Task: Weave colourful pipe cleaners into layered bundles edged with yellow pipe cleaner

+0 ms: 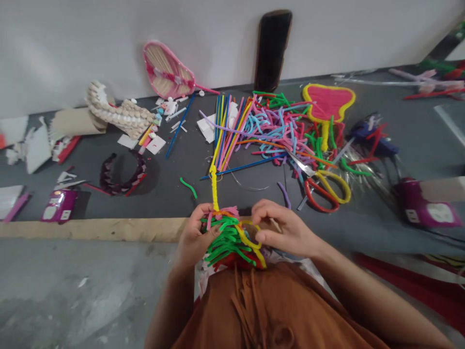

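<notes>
The left hand [198, 232] pinched the pipe-cleaner craft [225, 242] between the table edge [109, 230] and the brown clothes [250, 310]. The right hand [283, 228] curled by its yellow loop [250, 244]; I couldn't tell if it gripped. Holding the craft still and bending softly seemed best.

Left hand [198, 237], fingers partly hidden behind the green craft piece [225, 240]; right forearm [363, 291], cut off at the near edge of view; purple box [60, 206] at left, printing too small to read; white paper [9, 198], cut by the left edge; blue tool [365, 127] at right, blurred, partly under red strips [376, 140].
</notes>
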{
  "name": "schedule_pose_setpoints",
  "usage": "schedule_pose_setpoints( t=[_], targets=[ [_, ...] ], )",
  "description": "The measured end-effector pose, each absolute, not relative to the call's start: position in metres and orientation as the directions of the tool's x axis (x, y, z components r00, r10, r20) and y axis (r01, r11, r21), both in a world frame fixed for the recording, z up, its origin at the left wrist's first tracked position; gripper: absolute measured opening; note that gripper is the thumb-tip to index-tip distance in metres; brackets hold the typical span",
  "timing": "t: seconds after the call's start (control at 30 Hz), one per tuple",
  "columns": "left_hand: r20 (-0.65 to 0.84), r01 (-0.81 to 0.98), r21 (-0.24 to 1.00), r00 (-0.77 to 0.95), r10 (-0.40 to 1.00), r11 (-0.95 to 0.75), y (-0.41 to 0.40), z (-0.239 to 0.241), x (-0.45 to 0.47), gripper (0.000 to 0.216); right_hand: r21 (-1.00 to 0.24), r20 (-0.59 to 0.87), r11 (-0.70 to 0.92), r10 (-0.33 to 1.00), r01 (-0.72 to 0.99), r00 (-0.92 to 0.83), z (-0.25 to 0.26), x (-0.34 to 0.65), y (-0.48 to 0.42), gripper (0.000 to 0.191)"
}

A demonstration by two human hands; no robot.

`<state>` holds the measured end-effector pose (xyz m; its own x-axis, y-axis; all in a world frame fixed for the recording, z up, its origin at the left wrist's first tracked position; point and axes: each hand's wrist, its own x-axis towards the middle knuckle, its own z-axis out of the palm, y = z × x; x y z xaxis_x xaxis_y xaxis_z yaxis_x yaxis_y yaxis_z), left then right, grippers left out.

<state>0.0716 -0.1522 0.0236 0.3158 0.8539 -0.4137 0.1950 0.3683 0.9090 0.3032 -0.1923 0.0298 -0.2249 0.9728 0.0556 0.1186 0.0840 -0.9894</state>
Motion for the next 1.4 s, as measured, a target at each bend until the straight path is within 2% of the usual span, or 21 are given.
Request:
schedule_pose_setpoints(
  t=[0.07,0.13,0.23,0.4,0.6,0.77,0.87,0.97,1.03,1.13,1.23,1.4],
  targets=[
    [-0.431,0.223,0.899,0.315,0.845,0.376,-0.153,0.026,0.073,0.04,-0.903,0.231,0.305,0.938,0.302,-0.258,0.034,0.307,-0.199,0.024],
    [-0.453,0.234,0.889,0.305,0.838,0.395,-0.153,0.029,0.075,0.041,-0.794,0.302,0.416,0.903,0.444,-0.305,0.036,0.307,-0.204,0.017],
    [-0.452,0.227,0.888,0.278,0.848,0.399,-0.156,0.034,0.08,0.04,-0.664,0.33,0.476,0.878,0.576,-0.346,0.038,0.302,-0.209,0.011],
    [-0.407,0.333,0.883,0.194,0.893,0.33,-0.161,0.045,0.086,0.036,-0.496,0.34,0.507,0.86,0.705,-0.38,0.036,0.29,-0.209,0.023],
    [-0.361,0.397,0.878,0.179,0.915,0.268,-0.165,0.052,0.087,0.032,-0.473,0.301,0.449,0.891,0.758,-0.34,0.036,0.282,-0.213,0.026],
    [-0.292,0.486,0.857,0.187,0.938,0.17,-0.172,0.054,0.09,0.027,-0.541,0.252,0.338,0.939,0.77,-0.235,0.042,0.271,-0.212,0.026],
    [-0.263,0.52,0.847,0.235,0.936,0.108,-0.176,0.053,0.089,0.026,-0.618,0.195,0.266,0.963,0.74,-0.183,0.042,0.267,-0.208,0.027],
    [-0.284,0.505,0.853,0.243,0.927,0.13,-0.173,0.049,0.084,0.029,-0.733,0.143,0.209,0.978,0.648,-0.154,0.04,0.27,-0.204,0.028],
    [-0.332,0.439,0.875,0.241,0.912,0.203,-0.169,0.045,0.081,0.032,-0.849,0.102,0.164,0.984,0.503,-0.149,0.039,0.275,-0.2,0.026],
    [-0.389,0.298,0.903,0.265,0.882,0.309,-0.163,0.039,0.077,0.035,-0.969,-0.057,-0.045,0.998,0.244,-0.041,0.035,0.286,-0.191,0.016],
    [-0.405,0.234,0.909,0.293,0.866,0.346,-0.159,0.036,0.076,0.034,-0.965,-0.259,-0.258,0.966,0.051,-0.007,0.031,0.292,-0.181,0.024],
    [-0.437,0.288,0.89,0.318,0.841,0.354,-0.158,0.039,0.08,0.034,-0.88,-0.413,-0.446,0.888,-0.162,-0.201,0.024,0.284,-0.173,0.035]
  ],
)
